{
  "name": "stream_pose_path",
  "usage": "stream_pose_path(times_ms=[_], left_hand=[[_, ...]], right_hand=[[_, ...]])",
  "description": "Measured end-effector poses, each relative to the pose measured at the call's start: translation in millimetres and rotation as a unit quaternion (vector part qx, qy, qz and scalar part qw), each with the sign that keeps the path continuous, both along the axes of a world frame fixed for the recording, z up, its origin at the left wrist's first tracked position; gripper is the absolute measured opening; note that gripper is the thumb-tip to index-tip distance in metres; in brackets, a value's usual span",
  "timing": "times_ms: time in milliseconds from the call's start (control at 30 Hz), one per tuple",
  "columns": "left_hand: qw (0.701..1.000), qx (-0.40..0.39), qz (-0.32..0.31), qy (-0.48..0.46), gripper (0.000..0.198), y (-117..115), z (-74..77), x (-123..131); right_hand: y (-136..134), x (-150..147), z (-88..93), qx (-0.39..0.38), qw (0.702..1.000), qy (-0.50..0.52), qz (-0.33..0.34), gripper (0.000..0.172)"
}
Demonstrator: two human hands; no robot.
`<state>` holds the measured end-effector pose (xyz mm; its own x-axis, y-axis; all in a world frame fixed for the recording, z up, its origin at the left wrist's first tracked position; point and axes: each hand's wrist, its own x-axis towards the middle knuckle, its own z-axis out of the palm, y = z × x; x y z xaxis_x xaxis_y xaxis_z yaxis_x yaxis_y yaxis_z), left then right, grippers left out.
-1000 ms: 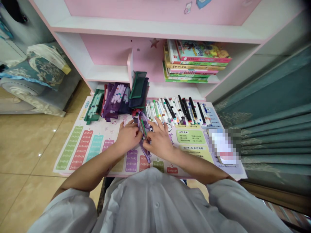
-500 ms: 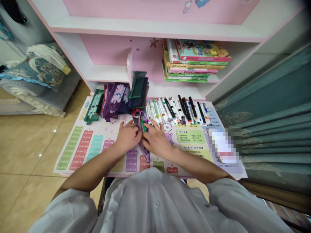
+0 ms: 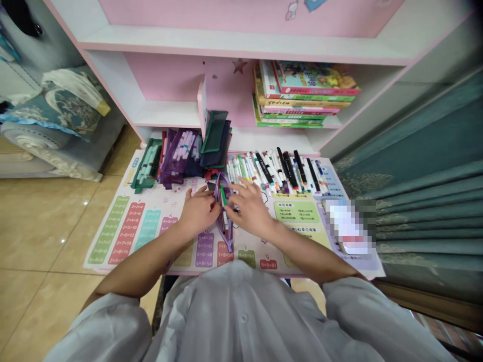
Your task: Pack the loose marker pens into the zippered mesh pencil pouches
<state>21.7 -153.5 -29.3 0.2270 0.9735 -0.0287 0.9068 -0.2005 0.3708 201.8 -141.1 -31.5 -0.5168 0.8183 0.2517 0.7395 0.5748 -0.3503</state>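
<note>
A purple mesh pencil pouch (image 3: 230, 244) lies lengthwise on the desk in front of me, its top parted. Inside it are markers (image 3: 225, 221), one with a green end. My left hand (image 3: 199, 210) is closed on the pouch's left edge, fingers curled. My right hand (image 3: 251, 208) hovers at the pouch's right side with its fingers apart and nothing in them; its thumb is close to the markers, and whether it touches them I cannot tell. Just beyond that hand lies a row of loose markers (image 3: 271, 168), mostly white with several black ones.
Filled purple pouches (image 3: 169, 161) and a green pouch (image 3: 145, 171) lie at the back left. Dark green and navy pouches (image 3: 215, 138) are stacked by the shelf divider (image 3: 202, 105). Books (image 3: 302, 100) fill the right shelf. A blurred phone-like object (image 3: 349, 226) lies at the right.
My right hand has lifted and shifted right off the pouch, its fingers spreading. The pouch now gapes wider, showing more of the markers inside. My left hand has stayed in place.
</note>
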Motion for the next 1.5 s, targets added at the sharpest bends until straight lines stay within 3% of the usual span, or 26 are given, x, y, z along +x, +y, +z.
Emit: stream_pose_path(times_ms=[167,267,500,833,1167,1333,1500], left_hand=[[1.0,0.008,0.003,0.004,0.031,0,-2.0,-1],[1.0,0.009,0.002,0.002,0.032,0,-3.0,-1],[1.0,0.002,0.006,-0.003,0.031,0,-2.4,0],[1.0,0.007,0.0,0.002,0.032,0,-2.6,0],[1.0,0.007,0.003,0.003,0.032,0,-2.3,0],[1.0,0.003,0.005,0.004,0.031,0,-2.0,-1],[1.0,0.007,0.003,0.002,0.032,0,-0.8,0]], right_hand=[[48,17,-20.1,0.036,0.977,0.025,-0.208,0.02],[67,24,-36.7,0.034,0.968,-0.001,-0.25,0.023],[74,24,-50.3,0.023,0.963,-0.043,-0.263,0.03],[70,21,-47.4,0.047,0.961,-0.083,-0.261,0.033],[67,22,-37.8,0.016,0.963,-0.089,-0.253,0.03],[59,21,-25.7,0.011,0.97,-0.062,-0.236,0.025],[35,19,4.2,0.039,0.978,-0.01,-0.205,0.016]])
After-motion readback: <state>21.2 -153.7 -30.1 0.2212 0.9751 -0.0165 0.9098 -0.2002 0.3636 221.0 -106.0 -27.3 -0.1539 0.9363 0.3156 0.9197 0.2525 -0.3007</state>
